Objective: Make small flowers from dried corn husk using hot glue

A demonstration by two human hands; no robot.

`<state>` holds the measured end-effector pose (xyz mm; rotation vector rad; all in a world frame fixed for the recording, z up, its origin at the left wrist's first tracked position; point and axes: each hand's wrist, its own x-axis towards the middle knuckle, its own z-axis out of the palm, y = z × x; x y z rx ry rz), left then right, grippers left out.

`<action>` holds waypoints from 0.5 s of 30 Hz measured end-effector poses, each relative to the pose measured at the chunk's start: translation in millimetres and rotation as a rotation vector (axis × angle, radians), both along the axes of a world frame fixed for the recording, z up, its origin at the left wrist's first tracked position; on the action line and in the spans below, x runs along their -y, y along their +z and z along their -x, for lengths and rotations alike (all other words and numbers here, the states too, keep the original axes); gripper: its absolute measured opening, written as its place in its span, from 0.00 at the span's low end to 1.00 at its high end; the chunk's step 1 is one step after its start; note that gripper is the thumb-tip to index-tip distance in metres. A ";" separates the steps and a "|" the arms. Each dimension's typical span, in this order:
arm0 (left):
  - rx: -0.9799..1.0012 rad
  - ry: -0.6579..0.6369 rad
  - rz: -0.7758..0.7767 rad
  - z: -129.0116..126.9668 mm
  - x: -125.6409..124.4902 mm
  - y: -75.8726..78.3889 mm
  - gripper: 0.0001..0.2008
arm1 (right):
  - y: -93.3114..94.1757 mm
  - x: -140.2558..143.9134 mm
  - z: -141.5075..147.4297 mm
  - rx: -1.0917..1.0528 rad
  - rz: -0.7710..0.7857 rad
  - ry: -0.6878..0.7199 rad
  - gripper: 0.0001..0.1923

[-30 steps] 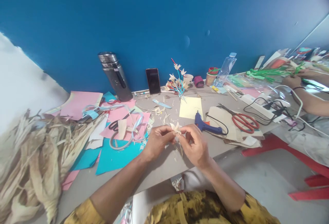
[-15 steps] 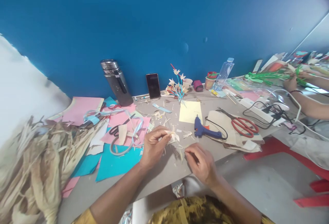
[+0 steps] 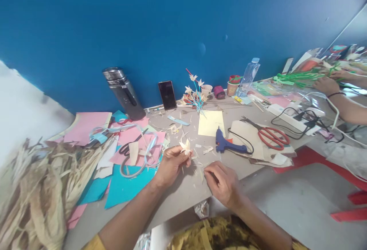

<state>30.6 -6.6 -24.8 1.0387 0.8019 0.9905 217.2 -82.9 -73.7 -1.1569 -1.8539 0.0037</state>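
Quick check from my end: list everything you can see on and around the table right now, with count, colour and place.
husk flower: one, cream, pinched in left hand
husk scraps: many, cream, table by hands
glue gun: one, blue, right of hands
scissors: one, red handles, on cream sheet
black scissors: one, on pink paper
yellow paper: one sheet, mid table
paper sheets: several, pink and teal, left
dried husks: pile, tan, far left
flask: one, dark, at wall
phone: one, black, leaning on wall
flower bunch: one, cream, blue stems
bottle: one, clear
power strip: one, white
co-worker's hand: one, far right
left hand: holds flower
right hand: on scraps
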 end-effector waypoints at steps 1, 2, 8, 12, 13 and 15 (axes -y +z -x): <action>0.007 -0.008 0.008 -0.5 0.5 -0.1 0.14 | 0.8 -0.1 0.1 0.004 0.000 0.005 0.07; 0.017 -0.020 0.017 -0.9 0.8 -0.4 0.14 | 1.1 -0.1 0.2 0.007 0.003 0.008 0.07; 0.106 -0.105 0.063 -2.5 -0.6 -1.8 0.12 | -2.4 1.1 0.4 -0.012 0.023 -0.007 0.07; 0.105 -0.138 0.063 -3.1 -1.1 2.2 0.12 | -0.7 1.1 0.1 -0.007 0.022 0.012 0.07; 0.105 -0.152 0.057 -3.1 -0.7 3.7 0.12 | -0.5 0.9 0.0 -0.006 0.021 0.012 0.07; 0.111 -0.179 0.046 -2.6 0.5 6.6 0.12 | -0.9 0.5 -0.1 -0.001 0.018 0.006 0.07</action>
